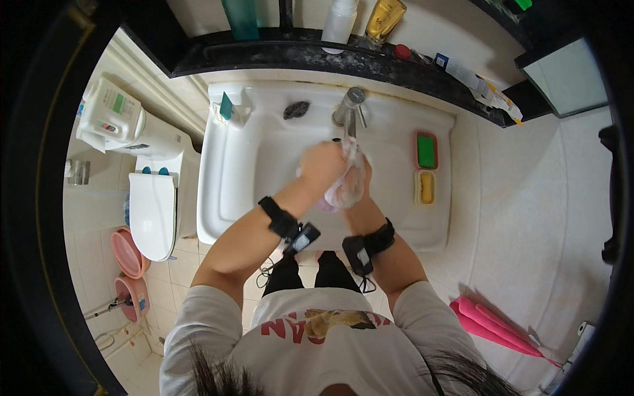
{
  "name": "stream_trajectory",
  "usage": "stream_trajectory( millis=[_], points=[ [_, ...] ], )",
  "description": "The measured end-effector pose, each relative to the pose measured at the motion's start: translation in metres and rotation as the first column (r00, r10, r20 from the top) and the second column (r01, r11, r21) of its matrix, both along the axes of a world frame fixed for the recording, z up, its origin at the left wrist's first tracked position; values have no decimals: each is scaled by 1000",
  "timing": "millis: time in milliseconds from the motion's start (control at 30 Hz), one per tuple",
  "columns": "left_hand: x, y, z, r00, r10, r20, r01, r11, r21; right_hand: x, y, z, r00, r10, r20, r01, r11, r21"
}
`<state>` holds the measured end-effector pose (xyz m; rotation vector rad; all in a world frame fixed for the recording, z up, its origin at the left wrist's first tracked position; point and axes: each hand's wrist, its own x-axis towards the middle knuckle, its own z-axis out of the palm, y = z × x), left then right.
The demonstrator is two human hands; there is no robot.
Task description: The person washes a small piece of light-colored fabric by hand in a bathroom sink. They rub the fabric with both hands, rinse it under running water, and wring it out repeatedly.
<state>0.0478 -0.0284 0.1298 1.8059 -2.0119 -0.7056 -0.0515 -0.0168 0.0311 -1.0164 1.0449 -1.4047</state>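
Observation:
Over the white ceramic sink basin, my two hands are close together on a wet, pale pinkish-white cloth. My left hand is curled around one side of it, slightly blurred. Mostly behind the cloth, my right hand grips the other side. The cloth's upper end reaches up under the spout of the metal faucet. Its lower part hangs bunched and looks soapy or soaked. Both wrists wear black straps with small devices.
A green soap or sponge in a pink dish and a yellow one in a pale dish sit on the sink's right side. A dark scrubber lies at the back. Bottles stand on the black shelf. A toilet is left.

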Motion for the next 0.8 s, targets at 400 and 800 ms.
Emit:
stream_trajectory(
  millis=[400, 800],
  points=[
    [-13, 16, 1, 974, -107, 200, 135, 982, -129, -12, -8, 9, 340, -680, -650, -167, 636, -753],
    [10, -10, 2, 999, 24, 37, -23, 999, -46, -31, -30, -31, 887, 79, -455, -238, 923, -303]
  ],
)
